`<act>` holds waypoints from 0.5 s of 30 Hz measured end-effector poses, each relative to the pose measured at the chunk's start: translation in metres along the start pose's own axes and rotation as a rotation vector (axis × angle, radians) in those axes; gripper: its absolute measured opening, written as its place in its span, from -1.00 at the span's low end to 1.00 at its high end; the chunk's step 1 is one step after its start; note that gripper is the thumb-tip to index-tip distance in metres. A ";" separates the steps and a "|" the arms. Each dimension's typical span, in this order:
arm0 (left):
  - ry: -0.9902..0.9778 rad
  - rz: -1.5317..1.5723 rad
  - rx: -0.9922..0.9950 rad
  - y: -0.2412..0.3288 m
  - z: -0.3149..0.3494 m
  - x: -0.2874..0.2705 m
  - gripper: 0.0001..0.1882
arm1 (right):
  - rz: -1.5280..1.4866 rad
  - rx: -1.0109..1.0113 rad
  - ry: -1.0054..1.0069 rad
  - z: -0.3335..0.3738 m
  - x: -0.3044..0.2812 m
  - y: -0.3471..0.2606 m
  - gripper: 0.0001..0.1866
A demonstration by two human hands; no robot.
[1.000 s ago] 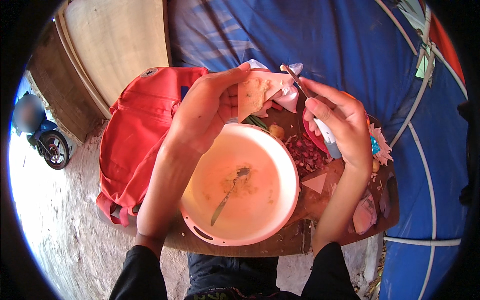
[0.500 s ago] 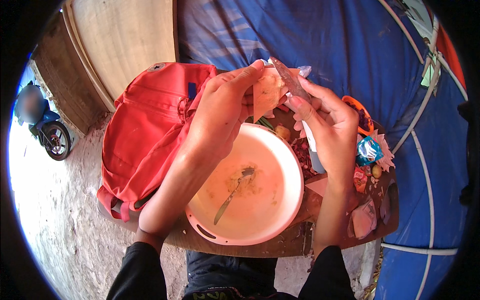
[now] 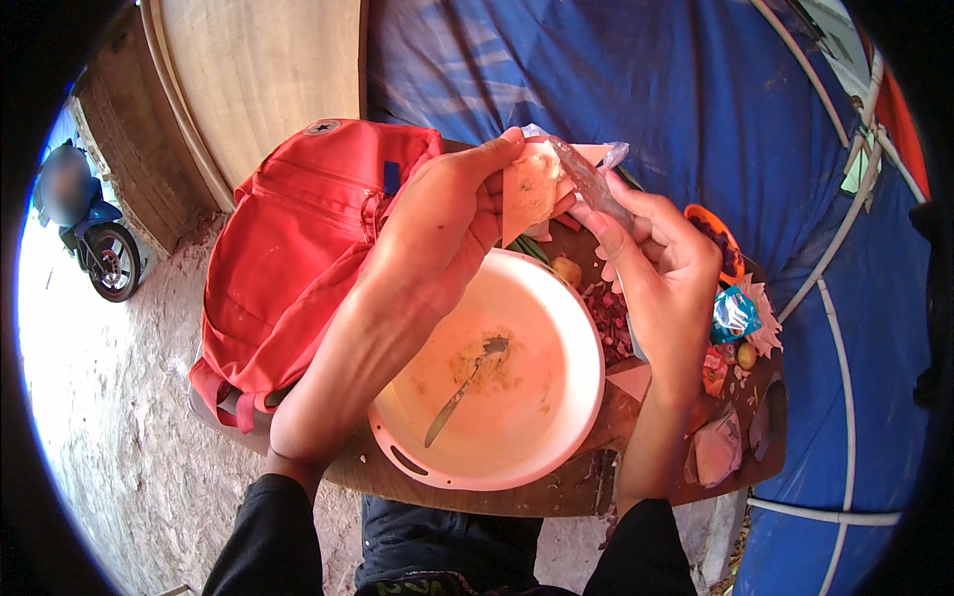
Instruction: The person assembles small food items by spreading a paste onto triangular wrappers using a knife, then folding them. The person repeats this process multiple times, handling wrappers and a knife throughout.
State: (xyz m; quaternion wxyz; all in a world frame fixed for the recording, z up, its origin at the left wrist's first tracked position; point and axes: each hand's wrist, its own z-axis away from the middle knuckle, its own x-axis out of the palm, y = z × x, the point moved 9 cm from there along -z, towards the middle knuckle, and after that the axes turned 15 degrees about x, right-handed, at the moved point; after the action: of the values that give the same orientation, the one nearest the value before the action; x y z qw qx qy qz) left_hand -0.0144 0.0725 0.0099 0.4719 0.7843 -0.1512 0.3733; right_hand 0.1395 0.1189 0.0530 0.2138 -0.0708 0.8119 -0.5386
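Observation:
My left hand (image 3: 442,214) is raised above the far rim of a large white basin (image 3: 586,387), fingers closed on a thin, pale wrapper sheet (image 3: 514,214) with a cornered edge. A yellowish paste (image 3: 537,184) is smeared over that sheet. To its right, my right hand (image 3: 664,263) grips a knife, and the broad, smeared knife blade (image 3: 591,181) lies against the sheet's right side. Most of the knife's handle is hidden by my palm. Inside the basin rests a metal spoon (image 3: 447,412) amid traces of the same paste.
A red backpack (image 3: 298,248) lies left of the basin on the brown table (image 3: 427,497). Chopped purplish pieces (image 3: 608,318), a blue packet (image 3: 733,316) and an orange bowl (image 3: 737,266) crowd the right side. Behind hangs a blue tarp (image 3: 656,89). Beyond the table, a motorbike (image 3: 104,253) stands far left.
The knife blade has shifted slightly down and right along the sheet, with my right hand. My left hand keeps its hold on the sheet. The view has moved slightly.

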 end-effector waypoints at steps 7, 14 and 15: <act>-0.032 0.055 -0.049 -0.007 -0.005 -0.009 -0.68 | 0.065 0.038 -0.015 0.002 -0.004 -0.002 -0.65; -0.045 0.053 -0.059 -0.007 -0.005 -0.009 -0.67 | 0.063 0.061 -0.044 0.002 -0.008 0.001 -0.66; -0.062 0.060 -0.037 -0.006 -0.006 -0.007 -0.66 | 0.059 0.058 -0.051 0.002 -0.008 0.002 -0.66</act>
State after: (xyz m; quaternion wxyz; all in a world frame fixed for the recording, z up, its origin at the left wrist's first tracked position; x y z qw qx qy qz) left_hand -0.0183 0.0800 0.0029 0.4698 0.7819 -0.1962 0.3598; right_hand 0.1479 0.1210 0.0533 0.2520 -0.0544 0.7920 -0.5535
